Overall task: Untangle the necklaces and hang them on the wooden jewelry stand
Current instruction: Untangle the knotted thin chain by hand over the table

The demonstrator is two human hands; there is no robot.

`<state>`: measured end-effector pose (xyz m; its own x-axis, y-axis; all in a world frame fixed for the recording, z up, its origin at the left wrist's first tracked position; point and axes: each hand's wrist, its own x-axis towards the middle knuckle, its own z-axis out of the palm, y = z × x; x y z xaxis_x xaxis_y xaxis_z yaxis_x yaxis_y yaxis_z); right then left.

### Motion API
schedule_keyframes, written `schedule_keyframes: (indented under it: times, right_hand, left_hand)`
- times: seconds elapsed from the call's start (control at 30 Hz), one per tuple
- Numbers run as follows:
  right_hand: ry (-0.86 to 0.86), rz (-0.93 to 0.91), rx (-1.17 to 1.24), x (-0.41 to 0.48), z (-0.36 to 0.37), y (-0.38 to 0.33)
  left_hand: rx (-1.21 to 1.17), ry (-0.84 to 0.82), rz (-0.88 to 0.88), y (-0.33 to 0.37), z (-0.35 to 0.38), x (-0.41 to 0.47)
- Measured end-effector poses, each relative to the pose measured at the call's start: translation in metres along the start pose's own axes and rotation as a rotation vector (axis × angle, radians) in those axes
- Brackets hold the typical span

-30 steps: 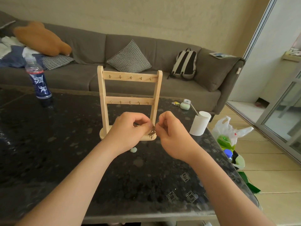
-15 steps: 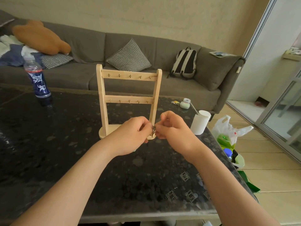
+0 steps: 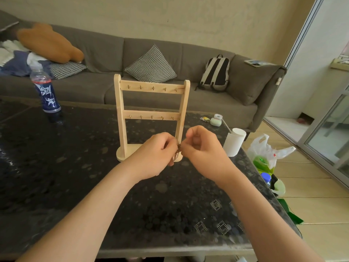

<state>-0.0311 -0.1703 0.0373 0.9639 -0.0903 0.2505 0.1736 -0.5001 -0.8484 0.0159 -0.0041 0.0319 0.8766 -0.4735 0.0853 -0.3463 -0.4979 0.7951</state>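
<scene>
A small dark tangle of necklace chains (image 3: 177, 151) hangs between my two hands, just above the black table. My left hand (image 3: 154, 155) pinches it from the left with curled fingers. My right hand (image 3: 203, 150) pinches it from the right. The wooden jewelry stand (image 3: 151, 118) stands upright right behind my hands, with two crossbars of small hooks, all bare. Much of the chain is hidden inside my fingers.
The black speckled table (image 3: 75, 176) carries a blue-labelled bottle (image 3: 46, 91) at the far left, a white paper cup (image 3: 234, 141) at the right and a small pale green case (image 3: 216, 121). A grey sofa (image 3: 188, 99) runs behind. A plastic bag (image 3: 268, 154) sits on the floor to the right.
Both hands have stayed close together on the tangle, drifting slightly lower and toward me while working at it. The pale green bead seen on the table a second ago is now hidden.
</scene>
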Motion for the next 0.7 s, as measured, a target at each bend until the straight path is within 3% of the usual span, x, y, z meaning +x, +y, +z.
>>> schedule_keyframes:
  times: [0.17, 0.7]
  right_hand:
    - [0.115, -0.086, -0.023, -0.0011, -0.0026, 0.0035]
    - [0.055, -0.125, -0.209, -0.0004, 0.0032, 0.0043]
  left_hand:
    - [-0.001, 0.016, 0.006, -0.0019, -0.0015, -0.0002]
    - [0.161, -0.009, 0.050, -0.0011, 0.0013, -0.0008]
